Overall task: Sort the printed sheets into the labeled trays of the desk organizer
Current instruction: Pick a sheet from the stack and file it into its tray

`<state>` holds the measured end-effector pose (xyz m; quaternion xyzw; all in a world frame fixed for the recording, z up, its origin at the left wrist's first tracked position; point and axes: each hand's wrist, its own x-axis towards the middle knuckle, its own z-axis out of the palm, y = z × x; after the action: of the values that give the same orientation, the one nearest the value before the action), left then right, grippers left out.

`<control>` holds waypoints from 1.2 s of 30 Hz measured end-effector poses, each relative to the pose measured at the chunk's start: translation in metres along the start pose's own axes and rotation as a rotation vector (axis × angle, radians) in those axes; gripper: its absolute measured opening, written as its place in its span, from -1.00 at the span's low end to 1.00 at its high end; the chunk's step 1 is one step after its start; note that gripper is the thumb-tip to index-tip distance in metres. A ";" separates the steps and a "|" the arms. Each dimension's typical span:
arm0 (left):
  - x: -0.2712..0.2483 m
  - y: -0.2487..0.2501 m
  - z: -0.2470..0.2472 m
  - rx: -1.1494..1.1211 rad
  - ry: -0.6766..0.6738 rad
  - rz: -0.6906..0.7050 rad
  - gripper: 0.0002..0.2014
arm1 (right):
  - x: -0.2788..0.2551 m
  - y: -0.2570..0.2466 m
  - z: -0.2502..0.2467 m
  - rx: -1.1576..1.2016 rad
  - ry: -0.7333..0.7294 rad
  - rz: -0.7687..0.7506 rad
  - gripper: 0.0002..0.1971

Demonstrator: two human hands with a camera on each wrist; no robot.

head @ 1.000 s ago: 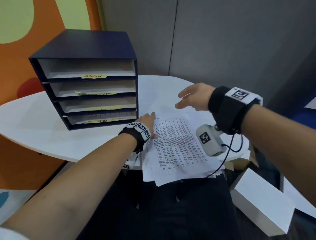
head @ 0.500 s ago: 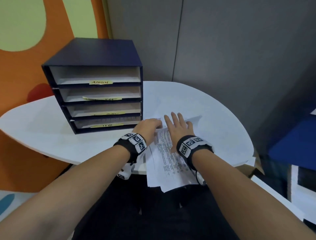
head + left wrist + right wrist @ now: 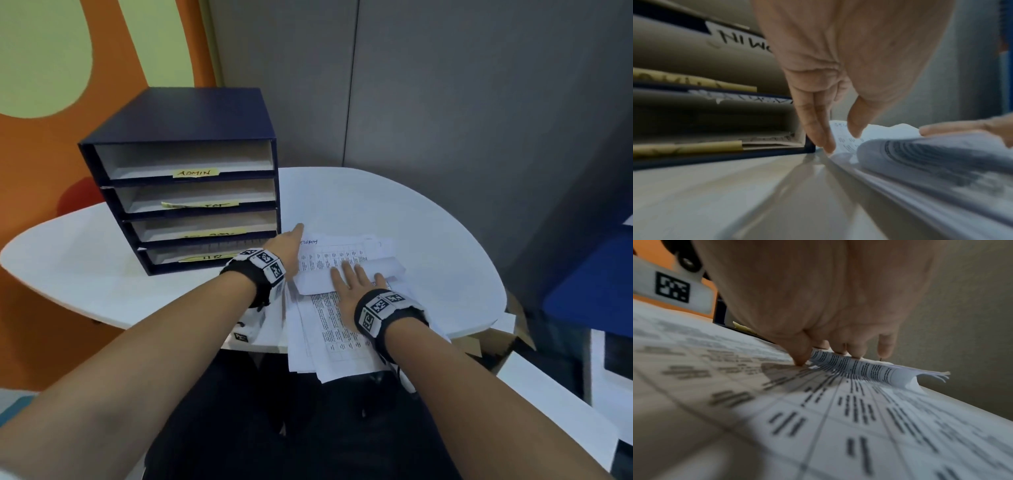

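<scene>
The left hand (image 3: pixel 287 247) lies with straight fingers (image 3: pixel 813 129) on the table (image 3: pixel 428 240), fingertips at the left edge of the sheets (image 3: pixel 337 329) and just beside the organizer's (image 3: pixel 191 178) lower right corner; it holds nothing. The right hand (image 3: pixel 352 286) rests on the pile, fingers (image 3: pixel 857 350) loosely spread over a curled-up top sheet (image 3: pixel 346 265), thumb (image 3: pixel 800 353) pressed to the page below; whether it pinches the curl cannot be told.

The white table carries the dark blue organizer at its left, four trays stacked, each with a yellow label (image 3: pixel 196 173). The sheets lie right of it, near the front edge, their near ends hanging over it. Grey partition panels (image 3: pixel 445 102) stand behind, an orange and green wall (image 3: pixel 51 85) to the left.

Only the top label reads clearly: ADMIN. The lower three are blurred or partly covered by the left wrist. Print on the sheets is too blurred to read.
</scene>
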<state>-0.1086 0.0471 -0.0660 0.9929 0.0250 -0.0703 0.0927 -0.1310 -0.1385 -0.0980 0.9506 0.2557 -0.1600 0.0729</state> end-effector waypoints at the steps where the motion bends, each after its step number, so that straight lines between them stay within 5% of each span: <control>1: 0.004 0.000 0.000 0.013 0.001 -0.016 -0.31 | -0.001 0.000 -0.001 0.002 -0.007 -0.001 -0.24; 9: -0.001 -0.001 -0.014 0.012 0.243 0.024 -0.82 | -0.002 -0.004 0.001 0.046 -0.036 0.001 -0.24; 13: -0.018 -0.001 0.002 -0.163 0.162 0.046 -0.95 | -0.006 -0.005 0.002 0.193 0.026 0.046 -0.14; 19: -0.033 -0.011 0.023 -0.370 0.074 0.079 -0.82 | -0.003 -0.002 0.008 0.141 0.161 0.012 -0.04; 24: -0.031 -0.020 0.013 -0.406 -0.048 0.121 -0.77 | -0.002 -0.006 0.006 -0.084 0.091 -0.007 -0.10; 28: -0.027 -0.024 0.006 -0.446 -0.092 0.137 -0.62 | -0.003 -0.012 0.005 -0.164 0.226 -0.009 -0.17; 32: -0.017 -0.023 0.005 -0.504 -0.093 0.188 -0.53 | 0.000 -0.008 -0.014 -0.162 0.436 0.006 -0.38; 36: -0.008 -0.018 0.005 -0.543 -0.058 0.159 -0.54 | 0.003 0.009 -0.020 -0.071 0.485 0.027 -0.55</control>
<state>-0.1186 0.0631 -0.0727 0.9281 -0.0375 -0.0822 0.3613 -0.1185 -0.1403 -0.0801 0.9614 0.2587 0.0829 0.0450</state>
